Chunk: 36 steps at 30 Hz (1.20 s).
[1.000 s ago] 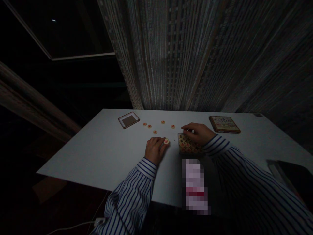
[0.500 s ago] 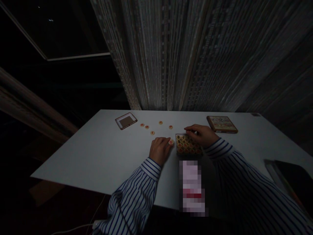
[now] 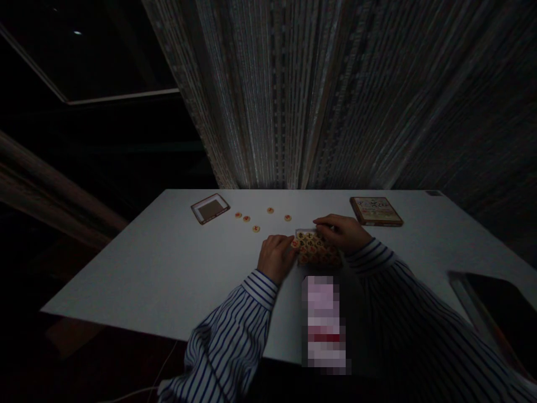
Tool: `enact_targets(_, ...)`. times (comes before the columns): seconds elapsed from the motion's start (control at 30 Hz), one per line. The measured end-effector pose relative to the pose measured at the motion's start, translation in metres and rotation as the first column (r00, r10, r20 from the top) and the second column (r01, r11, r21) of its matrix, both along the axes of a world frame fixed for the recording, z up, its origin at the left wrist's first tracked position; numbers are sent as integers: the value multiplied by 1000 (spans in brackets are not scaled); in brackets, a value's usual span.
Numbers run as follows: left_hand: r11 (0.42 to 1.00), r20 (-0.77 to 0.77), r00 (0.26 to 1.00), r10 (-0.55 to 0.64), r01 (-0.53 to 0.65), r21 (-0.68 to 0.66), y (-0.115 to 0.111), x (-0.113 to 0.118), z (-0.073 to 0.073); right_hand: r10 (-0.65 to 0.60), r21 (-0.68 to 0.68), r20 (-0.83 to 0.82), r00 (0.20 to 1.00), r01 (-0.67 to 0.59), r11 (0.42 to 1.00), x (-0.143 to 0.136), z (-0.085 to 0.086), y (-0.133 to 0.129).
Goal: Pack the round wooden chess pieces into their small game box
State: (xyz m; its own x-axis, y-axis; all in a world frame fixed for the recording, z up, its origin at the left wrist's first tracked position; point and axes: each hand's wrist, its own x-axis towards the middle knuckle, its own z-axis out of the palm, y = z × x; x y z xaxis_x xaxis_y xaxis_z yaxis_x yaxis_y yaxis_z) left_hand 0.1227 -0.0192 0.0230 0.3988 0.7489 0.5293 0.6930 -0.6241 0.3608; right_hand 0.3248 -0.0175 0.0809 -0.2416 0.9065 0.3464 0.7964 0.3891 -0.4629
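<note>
A round piece with a red mark is pinched in the fingertips of my left hand, at the left edge of a box of round pieces. My right hand is over the box's back right corner, its thumb and finger brought together; what they hold, if anything, is too small to make out. Rows of pieces with red or black marks fill the box. Several loose pieces lie flat on the white table, beyond my left hand.
An open shallow box lid or tray lies at the back left. A flat printed box is at the back right. Near the right edge is a dark flat object. Curtains hang behind the table.
The view has shifted slightly, so table items appear further left. My left hand, with its piece, is now closer to the box, and the piece reaches the box's left edge.
</note>
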Motion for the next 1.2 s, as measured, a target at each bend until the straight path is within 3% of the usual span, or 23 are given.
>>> enact_targets(0.27, 1000, 33, 999, -17, 17, -3, 9, 12, 6, -37, 51, -94, 995, 42, 998, 4, 1, 5)
enact_targets(0.7, 999, 87, 996, -22, 24, -25, 28, 37, 15, -34, 41, -111, 993, 39, 998, 19, 1, 13)
enact_targets(0.9, 999, 166, 985, -39, 41, -8, 32, 38, 3, -66, 57, -162, 985, 76, 995, 23, -3, 19)
enact_targets(1.03, 998, 150, 987, -56, 56, 8, 29, 36, -5, 5, 66, -149, 989, 4, 998, 23, -9, 23)
enact_targets(1.2, 996, 140, 986, -88, 88, 4, 23, 36, -6, 74, -53, -63, 995, -78, 996, 23, -13, 24)
